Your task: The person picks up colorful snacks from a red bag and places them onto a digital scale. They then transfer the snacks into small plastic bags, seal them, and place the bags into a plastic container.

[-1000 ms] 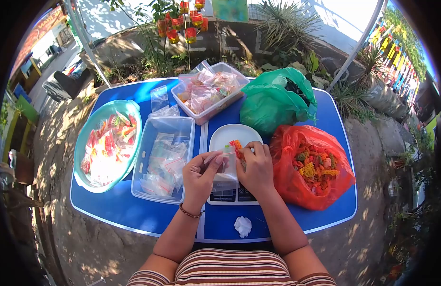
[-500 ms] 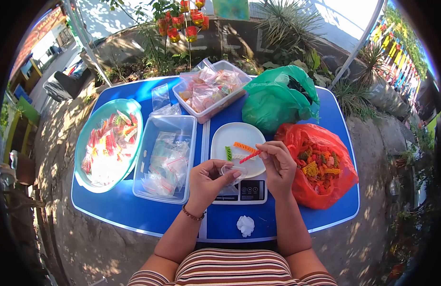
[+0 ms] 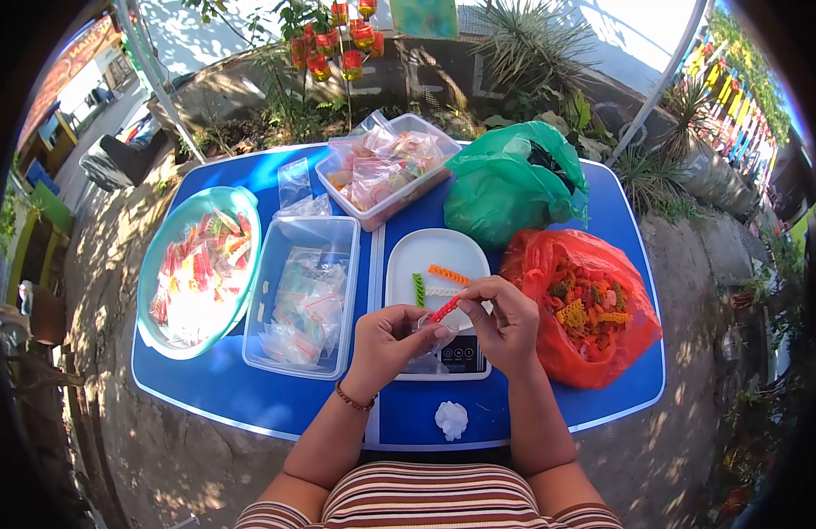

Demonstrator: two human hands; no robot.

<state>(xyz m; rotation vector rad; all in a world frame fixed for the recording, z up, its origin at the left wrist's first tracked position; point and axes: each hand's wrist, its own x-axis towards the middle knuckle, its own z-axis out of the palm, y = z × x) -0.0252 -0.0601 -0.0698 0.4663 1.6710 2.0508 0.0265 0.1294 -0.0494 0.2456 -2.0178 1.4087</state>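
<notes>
My left hand [image 3: 390, 344] pinches a small clear plastic bag [image 3: 432, 353] by its opened mouth. Between the thumb and fingers of my right hand [image 3: 503, 324] is a red spiral pasta-like piece [image 3: 446, 309], tilted with its lower end at the bag's mouth. Behind both hands, a white plate [image 3: 404, 254] rests on a digital kitchen scale [image 3: 478, 370]. On that plate lie an orange spiral piece [image 3: 448, 274], a green one [image 3: 418, 289] and a white one [image 3: 441, 292]. My fingers partly cover the bag and the scale's front panel.
At right, a red plastic bag [image 3: 633, 339] holds colourful pieces, with a green plastic bag [image 3: 491, 189] behind it. Leftward are a tub of small clear bags [image 3: 353, 291], a teal basin [image 3: 252, 204] and a tub of filled bags [image 3: 372, 212]. White crumpled tissue [image 3: 451, 420] lies near the front edge.
My right hand has moved the red spiral piece down and left, from above the bag to its mouth. My left hand still holds the bag in nearly the same place.
</notes>
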